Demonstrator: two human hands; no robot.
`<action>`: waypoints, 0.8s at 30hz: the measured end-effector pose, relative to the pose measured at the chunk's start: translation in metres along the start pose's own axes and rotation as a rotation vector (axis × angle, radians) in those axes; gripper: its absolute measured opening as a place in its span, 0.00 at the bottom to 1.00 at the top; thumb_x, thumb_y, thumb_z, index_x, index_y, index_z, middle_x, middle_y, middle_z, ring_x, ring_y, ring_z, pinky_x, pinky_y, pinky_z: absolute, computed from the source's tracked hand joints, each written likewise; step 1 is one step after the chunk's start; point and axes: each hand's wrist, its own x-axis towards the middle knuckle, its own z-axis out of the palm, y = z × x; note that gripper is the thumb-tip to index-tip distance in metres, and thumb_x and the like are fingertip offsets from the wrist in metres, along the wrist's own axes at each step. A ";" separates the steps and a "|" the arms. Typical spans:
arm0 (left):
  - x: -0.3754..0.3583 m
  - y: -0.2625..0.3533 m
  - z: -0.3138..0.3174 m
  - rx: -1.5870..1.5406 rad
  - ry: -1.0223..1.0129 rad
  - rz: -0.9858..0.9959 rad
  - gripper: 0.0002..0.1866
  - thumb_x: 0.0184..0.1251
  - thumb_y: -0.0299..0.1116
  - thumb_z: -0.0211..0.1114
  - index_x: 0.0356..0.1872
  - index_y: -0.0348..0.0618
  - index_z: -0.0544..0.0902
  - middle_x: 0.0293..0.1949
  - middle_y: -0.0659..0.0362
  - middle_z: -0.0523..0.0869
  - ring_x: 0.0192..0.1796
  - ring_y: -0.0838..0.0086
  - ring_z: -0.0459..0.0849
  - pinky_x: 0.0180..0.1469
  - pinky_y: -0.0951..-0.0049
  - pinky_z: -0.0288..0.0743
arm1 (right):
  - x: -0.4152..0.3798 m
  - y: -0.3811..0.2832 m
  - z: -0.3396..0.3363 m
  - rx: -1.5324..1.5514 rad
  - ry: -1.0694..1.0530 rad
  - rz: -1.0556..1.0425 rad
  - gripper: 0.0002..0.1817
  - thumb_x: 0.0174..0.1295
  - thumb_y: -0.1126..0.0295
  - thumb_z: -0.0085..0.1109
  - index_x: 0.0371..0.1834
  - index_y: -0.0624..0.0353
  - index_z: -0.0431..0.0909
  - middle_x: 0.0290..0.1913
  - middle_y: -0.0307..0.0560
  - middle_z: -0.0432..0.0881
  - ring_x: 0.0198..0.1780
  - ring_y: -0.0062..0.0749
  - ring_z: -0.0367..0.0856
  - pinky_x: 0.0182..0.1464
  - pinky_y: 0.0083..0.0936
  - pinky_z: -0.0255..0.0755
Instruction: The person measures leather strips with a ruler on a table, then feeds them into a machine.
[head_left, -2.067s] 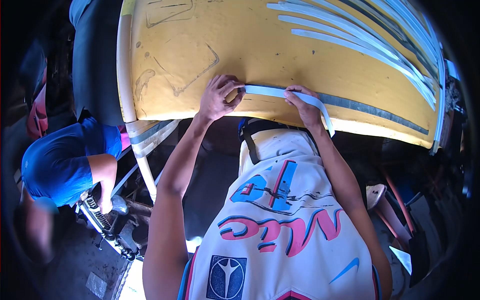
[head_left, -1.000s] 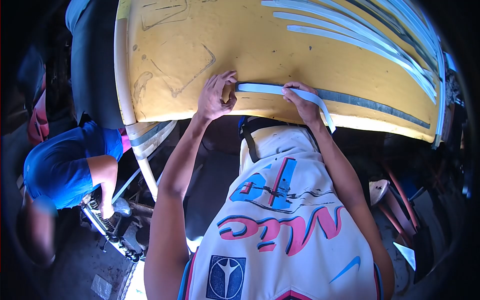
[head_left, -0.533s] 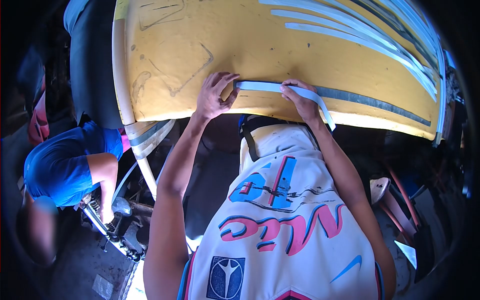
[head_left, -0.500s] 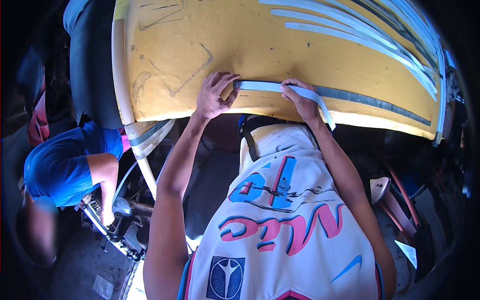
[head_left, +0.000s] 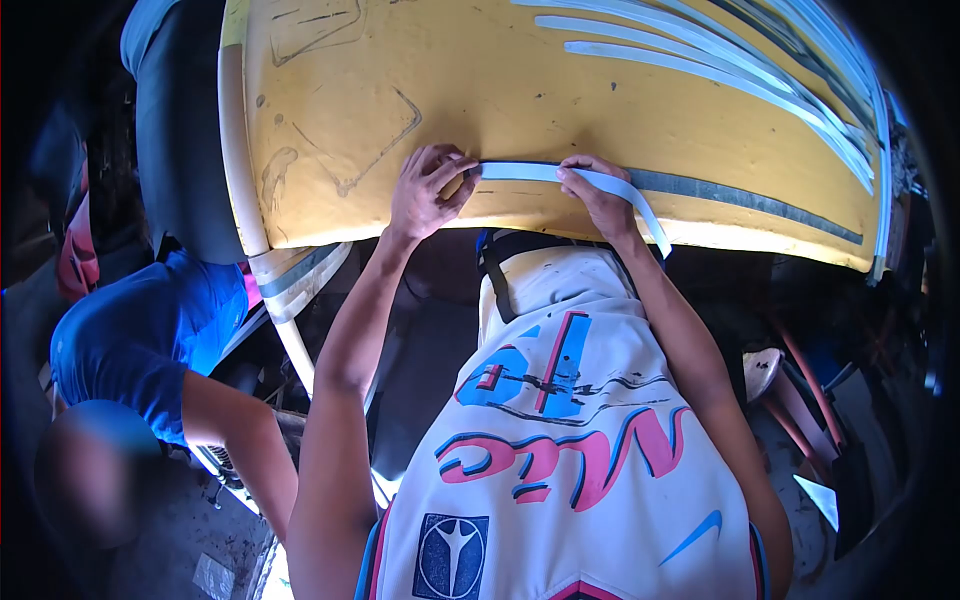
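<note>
A white strip point(head_left: 520, 172) lies along the left part of a dark grey strip point(head_left: 745, 201) on the yellow surface point(head_left: 480, 90), near its front edge. My left hand point(head_left: 432, 190) is at the left end of the strips, its thumb and forefinger pinched together at the dark end. Whether the fingertips grip both strips is hard to tell. Farther right, my right hand point(head_left: 598, 195) pinches the white strip between thumb and fingers. The strip's loose end curves past that hand and hangs over the front edge.
Several loose white strips point(head_left: 640, 60) lie across the back right of the yellow surface. A pale tube point(head_left: 240, 150) runs along its left edge. At the lower left, a person in a blue shirt point(head_left: 130, 335) bends down, one arm reaching towards my left arm.
The other person's arm has swung right, nearer my left arm, and their head has moved lower. My left fingertips have drawn closer together; my right hand has barely moved.
</note>
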 end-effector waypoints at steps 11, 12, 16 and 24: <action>-0.004 -0.004 0.000 -0.001 -0.024 0.007 0.14 0.57 0.28 0.77 0.45 0.50 0.89 0.43 0.59 0.86 0.45 0.63 0.84 0.48 0.62 0.77 | -0.001 0.000 0.000 -0.020 -0.003 -0.034 0.11 0.65 0.68 0.69 0.43 0.66 0.86 0.32 0.41 0.87 0.33 0.17 0.84 0.38 0.14 0.77; -0.003 -0.004 0.000 -0.003 -0.023 0.007 0.14 0.57 0.28 0.77 0.45 0.50 0.89 0.43 0.59 0.86 0.45 0.63 0.84 0.48 0.62 0.77 | 0.000 0.001 0.000 -0.008 0.000 -0.019 0.12 0.65 0.67 0.69 0.43 0.66 0.85 0.33 0.42 0.87 0.34 0.19 0.85 0.39 0.16 0.78; -0.005 -0.004 0.000 0.017 -0.032 0.015 0.13 0.58 0.30 0.77 0.45 0.50 0.88 0.43 0.59 0.86 0.46 0.63 0.84 0.48 0.62 0.77 | 0.000 0.000 0.001 -0.026 0.002 -0.020 0.13 0.64 0.66 0.69 0.43 0.66 0.85 0.33 0.44 0.88 0.35 0.21 0.86 0.40 0.18 0.79; -0.005 -0.001 -0.001 0.025 -0.039 0.018 0.12 0.60 0.31 0.77 0.45 0.50 0.88 0.43 0.59 0.85 0.46 0.62 0.83 0.49 0.62 0.76 | 0.000 0.000 0.000 -0.051 0.011 -0.019 0.13 0.64 0.66 0.69 0.43 0.66 0.85 0.32 0.44 0.87 0.34 0.22 0.86 0.40 0.19 0.80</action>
